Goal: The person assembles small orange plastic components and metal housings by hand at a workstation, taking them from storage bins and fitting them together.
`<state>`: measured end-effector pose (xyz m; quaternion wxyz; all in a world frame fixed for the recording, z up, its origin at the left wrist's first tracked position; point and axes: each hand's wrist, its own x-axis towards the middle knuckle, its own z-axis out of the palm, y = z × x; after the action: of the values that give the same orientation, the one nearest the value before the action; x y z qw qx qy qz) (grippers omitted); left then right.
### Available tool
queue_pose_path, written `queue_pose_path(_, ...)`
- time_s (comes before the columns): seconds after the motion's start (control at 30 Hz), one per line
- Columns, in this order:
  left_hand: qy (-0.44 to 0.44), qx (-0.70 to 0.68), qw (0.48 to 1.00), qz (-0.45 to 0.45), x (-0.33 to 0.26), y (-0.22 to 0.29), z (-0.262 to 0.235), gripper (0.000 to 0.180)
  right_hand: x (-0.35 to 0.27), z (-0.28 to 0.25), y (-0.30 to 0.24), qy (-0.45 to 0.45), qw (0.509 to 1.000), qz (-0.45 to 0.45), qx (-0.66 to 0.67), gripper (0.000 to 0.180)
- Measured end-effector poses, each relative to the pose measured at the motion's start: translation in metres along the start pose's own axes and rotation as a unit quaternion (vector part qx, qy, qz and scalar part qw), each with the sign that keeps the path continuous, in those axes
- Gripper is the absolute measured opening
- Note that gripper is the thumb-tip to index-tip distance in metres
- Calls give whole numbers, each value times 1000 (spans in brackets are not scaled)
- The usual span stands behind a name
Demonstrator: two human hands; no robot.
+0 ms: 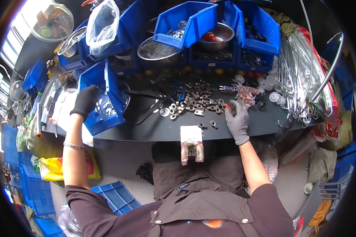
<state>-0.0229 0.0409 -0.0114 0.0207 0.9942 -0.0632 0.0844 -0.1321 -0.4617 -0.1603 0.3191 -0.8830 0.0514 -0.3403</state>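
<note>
We see our left hand (84, 102) in a black glove at nine o'clock, its fingers curled over the rim of a blue bin (103, 98), while our right hand (238, 120) in a grey glove at three o'clock has its fingers bent down on the desk (154, 128), and we cannot tell if they pinch a part. A big pile of small metal parts (194, 100) lies loose at twelve o'clock, so we think lots is left to do. The dark desk is messy, with more blue bins, metal bowls (159, 50), a fan (53, 21) and wire hangers (300, 67) around it.
</note>
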Motion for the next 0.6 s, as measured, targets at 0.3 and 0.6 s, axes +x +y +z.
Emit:
queue_pose_path(0.3,9,-588,808,16,-58,142,-36,17,13,-1,2,0,998,43,41,19)
queue_pose_path(0.6,-112,-514,842,121,-77,240,97,23,29,-14,-1,-175,978,38,-105,30)
